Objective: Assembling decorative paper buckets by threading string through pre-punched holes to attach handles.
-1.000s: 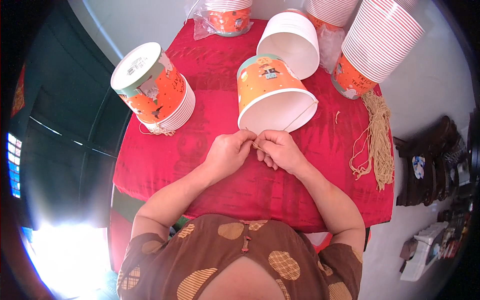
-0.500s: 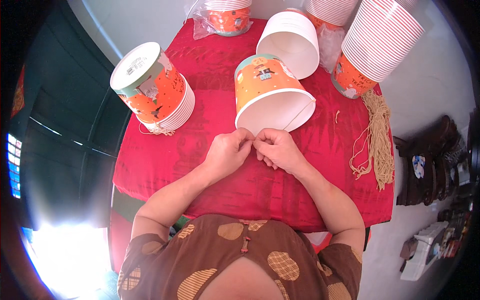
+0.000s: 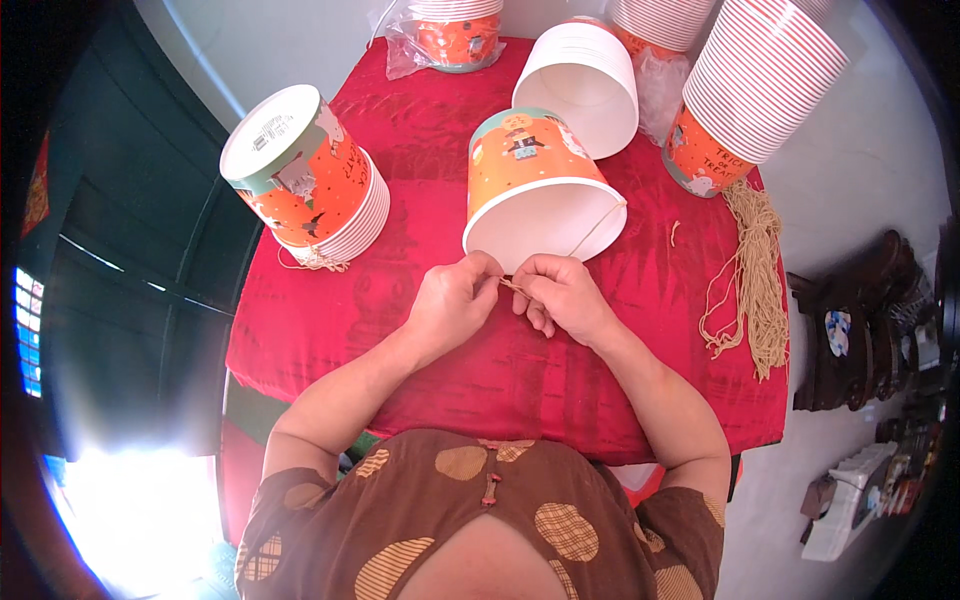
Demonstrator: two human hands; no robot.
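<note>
An orange paper bucket with printed figures and a green base band lies on its side, its white mouth facing me. A tan cord runs from the right of its rim down across the mouth toward my fingers. My left hand pinches the cord just below the rim, fingers closed. Beside it my right hand also pinches the cord between thumb and forefinger, its other fingers curled. A short stretch of cord shows between the two hands. The fingertips partly hide the lower rim.
A stack of upturned orange buckets stands at the left. Another white bucket lies behind. A tall bucket stack leans at the back right, near a hank of tan cords hanging over the red tablecloth. A plastic-wrapped stack stands behind.
The bucket has shifted slightly left. My fingertips have parted a little, and a bit of cord now shows between them.
</note>
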